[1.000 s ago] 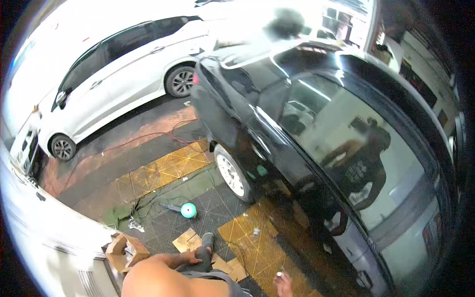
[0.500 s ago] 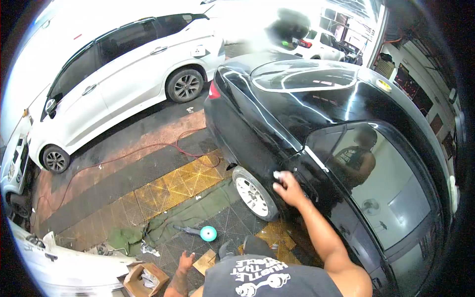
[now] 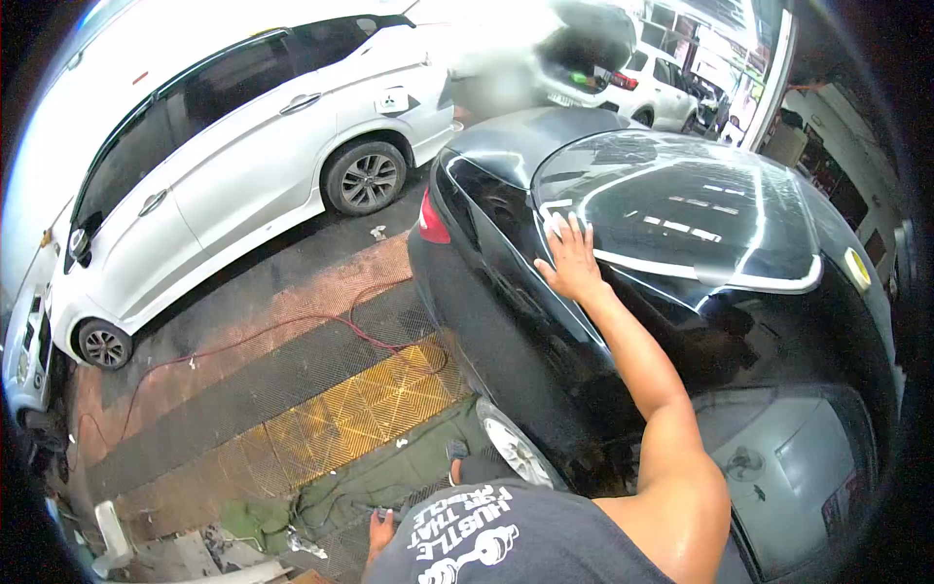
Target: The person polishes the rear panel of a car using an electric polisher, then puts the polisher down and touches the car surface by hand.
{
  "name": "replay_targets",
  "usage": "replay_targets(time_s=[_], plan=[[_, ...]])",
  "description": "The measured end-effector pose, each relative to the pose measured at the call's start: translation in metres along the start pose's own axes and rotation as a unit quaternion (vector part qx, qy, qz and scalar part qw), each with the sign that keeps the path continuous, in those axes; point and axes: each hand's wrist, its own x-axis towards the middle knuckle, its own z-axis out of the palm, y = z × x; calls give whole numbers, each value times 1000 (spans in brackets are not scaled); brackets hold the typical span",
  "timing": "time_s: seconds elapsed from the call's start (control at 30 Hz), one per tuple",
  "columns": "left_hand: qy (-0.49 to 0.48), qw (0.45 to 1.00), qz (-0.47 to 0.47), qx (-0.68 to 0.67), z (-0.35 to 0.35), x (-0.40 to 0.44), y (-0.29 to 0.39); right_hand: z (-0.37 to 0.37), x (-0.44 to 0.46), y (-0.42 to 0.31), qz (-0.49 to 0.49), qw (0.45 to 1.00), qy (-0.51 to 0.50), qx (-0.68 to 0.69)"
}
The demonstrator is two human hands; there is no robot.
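Note:
My right hand (image 3: 574,258) lies flat with its fingers spread on the black car (image 3: 506,292), beside the lower corner of its rear window (image 3: 671,195). A pale patch shows at its index fingertip; I cannot make out what it is. White tape-like edging (image 3: 652,265) runs around the rear window. My left hand (image 3: 381,533) hangs low at my side over the floor, its fingers apart and partly hidden by my dark shirt (image 3: 477,535). Dark shapes lie on the floor behind that hand, too small to name.
A white car (image 3: 224,175) stands to the left, and another white car (image 3: 662,83) is farther back. A red hose (image 3: 243,343) crosses the floor mats (image 3: 360,389). The black car's wheel (image 3: 516,443) is close to my legs. Green cloth (image 3: 428,419) lies on the floor.
My right hand has moved from the side of the black car up to the rear window's edge. My body has leaned forward, and the teal disc on the floor is out of sight.

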Motion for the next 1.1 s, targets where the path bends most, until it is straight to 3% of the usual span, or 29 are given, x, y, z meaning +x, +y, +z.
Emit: replay_targets(time_s=[0.03, 0.07, 0.17, 0.2, 0.43, 0.5, 0.57, 0.7, 0.77, 0.83, 0.9, 0.97, 1.03, 1.1], plan=[[13, 1000, -3, 27, -5, -6, 51, 6, 14, 0, 5, 1000, -11, 5], [11, 1000, 14, -5, -4, 39, 31, 10, 29, 1, 8, 999, -31, -10], [53, 996, 70, -19, -8, 52, 110, 23, 61, 5, 24, 993, -96, -60], [34, 999, 32, -22, -16, 67, 131, 22, 69, 5, 17, 992, -105, -63], [9, 999, 43, -3, -15, 161, 220, 30, 114, -1, 95, 984, -143, -53], [-57, 991, 117, 21, -16, 209, 232, 39, 127, -3, 109, 984, -127, -56], [-109, 987, 84, 87, -24, 254, 257, 39, 133, -7, 136, 980, -127, -66], [-105, 973, 70, 195, -44, 323, 341, 21, 118, -29, 227, 965, -127, -31], [-195, 971, 122, -72, -60, 397, 339, 25, 130, -33, 249, 958, -135, -43], [-179, 973, 108, 94, -92, 436, 398, 39, 141, -35, 255, 961, -98, -38], [-200, 970, 101, 94, -98, 422, 505, 40, 143, -42, 265, 956, -103, -70], [-181, 950, 213, 141, -100, 451, 566, 29, 134, -58, 316, 936, -148, -57], [-189, 955, 208, 97, -86, 478, 628, 25, 133, -68, 352, 921, -161, -44], [-165, 914, 346, 134, -53, 498, 686, 30, 136, -69, 371, 919, -124, -39]])
